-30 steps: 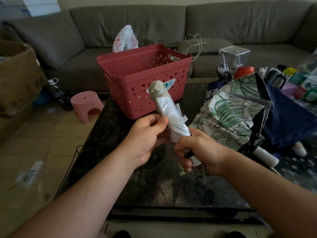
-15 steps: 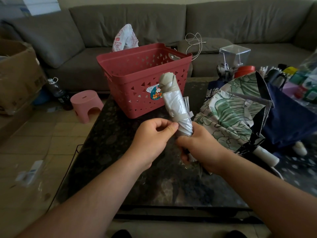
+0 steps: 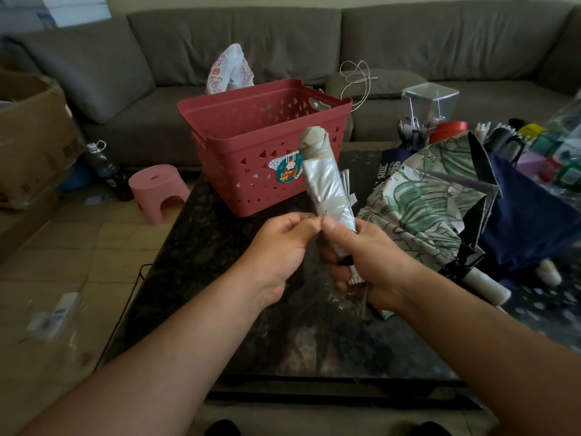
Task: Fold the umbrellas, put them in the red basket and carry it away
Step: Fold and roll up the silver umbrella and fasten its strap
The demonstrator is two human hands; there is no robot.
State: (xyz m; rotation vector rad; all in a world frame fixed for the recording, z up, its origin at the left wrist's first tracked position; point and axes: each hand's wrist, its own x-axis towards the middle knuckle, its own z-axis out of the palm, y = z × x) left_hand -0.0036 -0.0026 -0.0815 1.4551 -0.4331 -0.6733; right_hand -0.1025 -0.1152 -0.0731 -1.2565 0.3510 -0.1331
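A folded silver-grey umbrella (image 3: 325, 180) stands tilted above the dark table, its top in front of the red basket (image 3: 251, 121). My right hand (image 3: 367, 262) grips its lower end and handle. My left hand (image 3: 279, 247) pinches the umbrella's fabric or strap at its lower left side, thumb against my right thumb. The red basket stands at the table's far edge, and no umbrella shows inside it. A leaf-print umbrella (image 3: 418, 215) and a navy umbrella (image 3: 528, 228) lie loosely spread on the table's right side.
The dark stone table (image 3: 201, 262) has its left edge beside a tiled floor. A pink stool (image 3: 157, 190), a bottle (image 3: 107, 171) and a cardboard box (image 3: 28, 136) are at the left. A grey sofa (image 3: 408, 42) runs behind; clutter and a clear box (image 3: 430, 99) crowd the right.
The folded umbrella has swung from leaning left to more upright and moved right. My left hand slid down and now pinches near my right thumb.
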